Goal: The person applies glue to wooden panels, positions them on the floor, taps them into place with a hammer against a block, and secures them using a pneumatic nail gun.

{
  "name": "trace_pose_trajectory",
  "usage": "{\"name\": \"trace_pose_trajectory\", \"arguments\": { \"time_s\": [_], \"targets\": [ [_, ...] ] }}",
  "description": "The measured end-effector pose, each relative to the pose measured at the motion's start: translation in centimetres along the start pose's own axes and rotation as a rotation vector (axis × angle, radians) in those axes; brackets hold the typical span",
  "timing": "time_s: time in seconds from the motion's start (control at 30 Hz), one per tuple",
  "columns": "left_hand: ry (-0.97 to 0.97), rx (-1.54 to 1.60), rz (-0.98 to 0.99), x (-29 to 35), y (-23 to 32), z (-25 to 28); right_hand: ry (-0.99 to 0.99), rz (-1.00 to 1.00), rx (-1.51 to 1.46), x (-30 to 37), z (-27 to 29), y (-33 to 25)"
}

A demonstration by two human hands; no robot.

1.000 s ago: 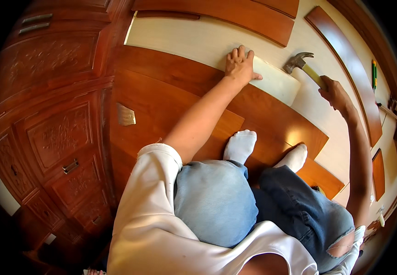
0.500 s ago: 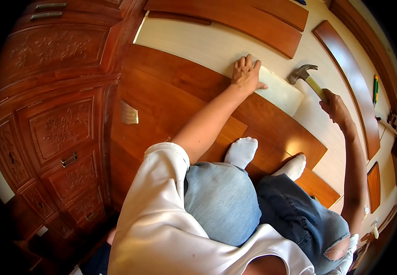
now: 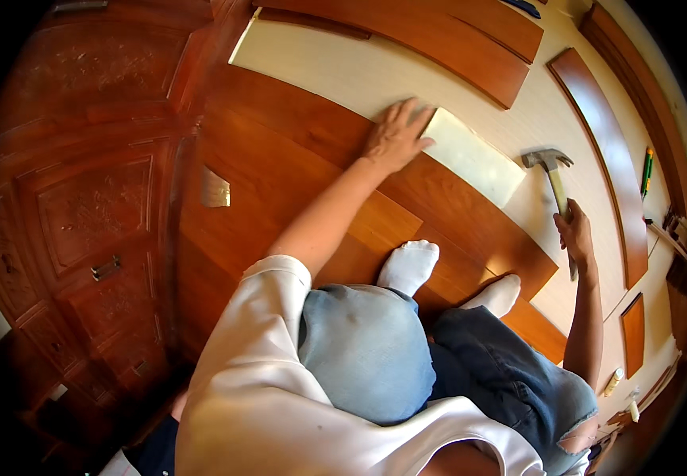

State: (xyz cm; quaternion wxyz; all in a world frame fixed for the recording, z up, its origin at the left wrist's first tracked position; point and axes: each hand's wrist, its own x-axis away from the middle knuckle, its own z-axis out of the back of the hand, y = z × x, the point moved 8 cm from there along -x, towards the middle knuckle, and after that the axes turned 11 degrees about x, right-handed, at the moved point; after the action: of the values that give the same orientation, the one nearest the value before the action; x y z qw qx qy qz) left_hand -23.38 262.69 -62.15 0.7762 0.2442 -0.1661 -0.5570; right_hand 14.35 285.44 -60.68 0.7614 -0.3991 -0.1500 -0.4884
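Laying floor planks: several rows down, pale underlay [image 3: 407,75] still bare beyond. Left hand [image 3: 395,135] spread flat on pale tapping block [image 3: 474,157]; right hand [image 3: 575,236] fisted round hammer [image 3: 551,173] beside block.

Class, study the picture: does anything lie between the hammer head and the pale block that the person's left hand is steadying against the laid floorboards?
Nothing visible does. The hammer, held in the right hand, hangs just off the right end of the pale block; only bare underlay shows in the gap. The left hand rests on the block's far left end, away from the hammer.
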Motion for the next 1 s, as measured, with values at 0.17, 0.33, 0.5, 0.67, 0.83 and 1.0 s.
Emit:
{"name": "trace_pose_trajectory", "arguments": {
  "time_s": [0.17, 0.33, 0.5, 0.67, 0.83, 1.0],
  "targets": [
    [0.1, -0.089, -0.097, 6.3, -3.7, 2.8, -0.121, -0.03, -0.087, -1.4, 0.8, -0.6],
    [0.097, -0.043, -0.053, 7.7, -3.3, 3.3, -0.016, 0.024, 0.073, -3.8, 2.2, -4.0],
    [0.097, -0.021, -0.015, 7.9, -3.2, 3.2, 0.066, 0.086, 0.23, -5.1, 2.5, -6.4],
    [0.113, -0.009, -0.005, 8.4, -3.8, 2.9, 0.016, 0.034, 0.117, -4.5, 1.5, -7.9],
    [0.127, 0.014, -0.002, 8.4, -3.9, 2.9, -0.118, 0.158, 0.096, -5.9, -0.3, -17.4],
    [0.17, 0.028, -0.002, 8.9, -4.3, 2.7, -0.346, 0.393, 0.328, -7.9, -7.8, -29.4]
  ]
}}
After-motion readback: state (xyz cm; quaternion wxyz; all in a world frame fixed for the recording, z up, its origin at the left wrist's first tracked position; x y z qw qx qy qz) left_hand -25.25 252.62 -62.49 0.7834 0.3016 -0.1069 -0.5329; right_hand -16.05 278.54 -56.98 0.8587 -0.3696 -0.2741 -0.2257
